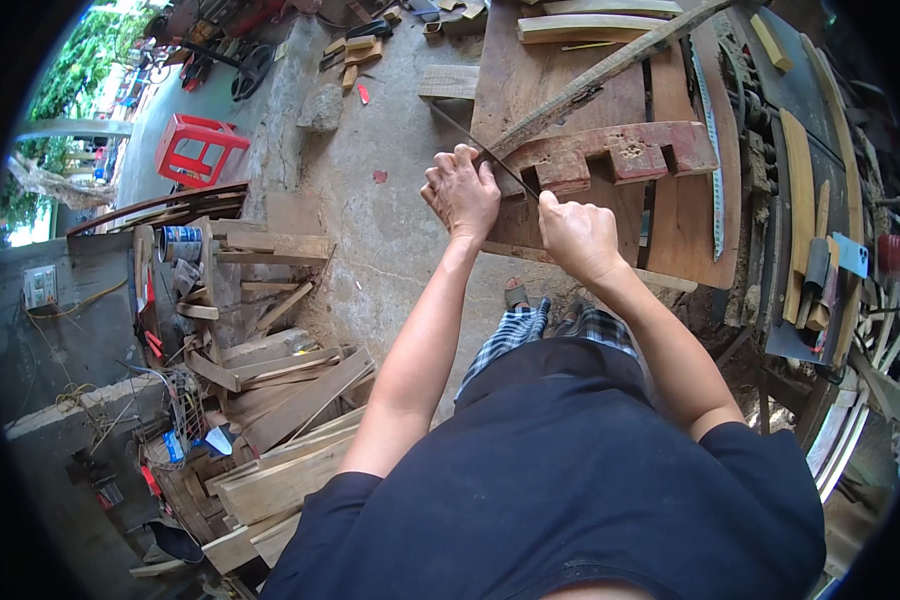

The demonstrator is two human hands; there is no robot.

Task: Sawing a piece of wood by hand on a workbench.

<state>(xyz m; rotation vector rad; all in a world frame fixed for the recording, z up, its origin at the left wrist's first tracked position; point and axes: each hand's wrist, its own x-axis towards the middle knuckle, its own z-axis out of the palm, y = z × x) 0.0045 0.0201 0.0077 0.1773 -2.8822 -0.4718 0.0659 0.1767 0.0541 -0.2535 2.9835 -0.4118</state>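
Right hand (579, 236) closed round the near end of a thin dark tool (491, 153), which slants up and leftward across the left edge of the worktop (610, 95), by the left end of the red notched block (620, 160). Left hand (462, 196) curled beside the tool, just off that edge; cannot tell what it grips. Hands near each other, not touching. A long pole (610, 80) runs diagonally behind the block. Red stool (198, 150) well apart, upper left.
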